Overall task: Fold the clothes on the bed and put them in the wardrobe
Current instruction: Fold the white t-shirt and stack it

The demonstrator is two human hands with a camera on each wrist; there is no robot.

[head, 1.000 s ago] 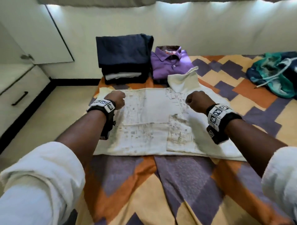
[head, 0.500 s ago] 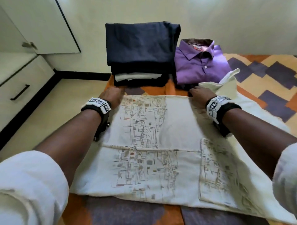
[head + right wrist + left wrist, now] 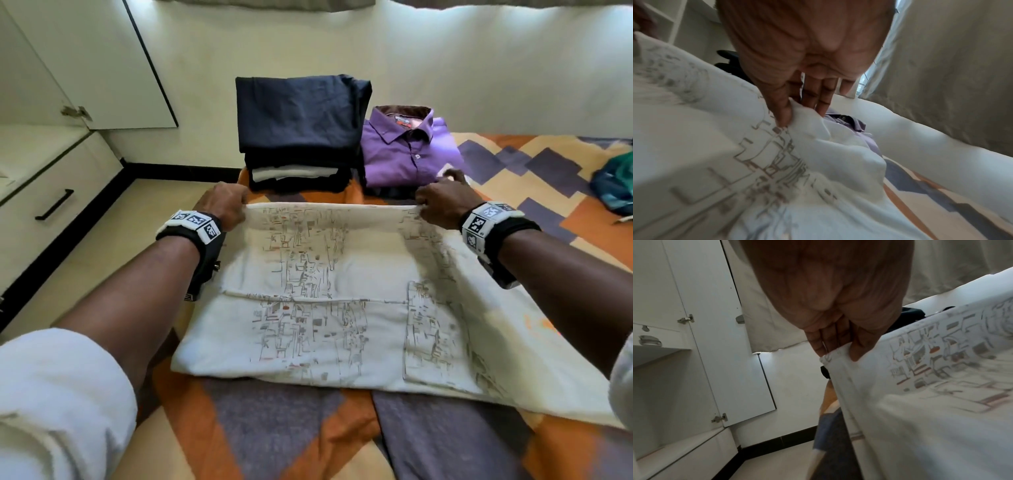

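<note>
A cream shirt (image 3: 329, 308) with a grey line print lies on the patterned bedspread (image 3: 274, 428), partly folded. My left hand (image 3: 224, 205) pinches its far left corner (image 3: 835, 353), thumb on top and fingers beneath. My right hand (image 3: 442, 202) pinches the far right corner (image 3: 797, 112) the same way. The far edge is lifted off the bed between both hands. Behind it sit a folded dark navy stack (image 3: 301, 130) and a folded purple shirt (image 3: 407, 150).
An open white wardrobe door (image 3: 113, 61) and a drawer unit (image 3: 51, 205) stand at the left, with bare floor between them and the bed. A teal garment (image 3: 613, 185) lies crumpled at the right edge of the bed.
Both hands moved from the middle of the shirt to its far edge, took hold of the corners and raised that edge off the bed.
</note>
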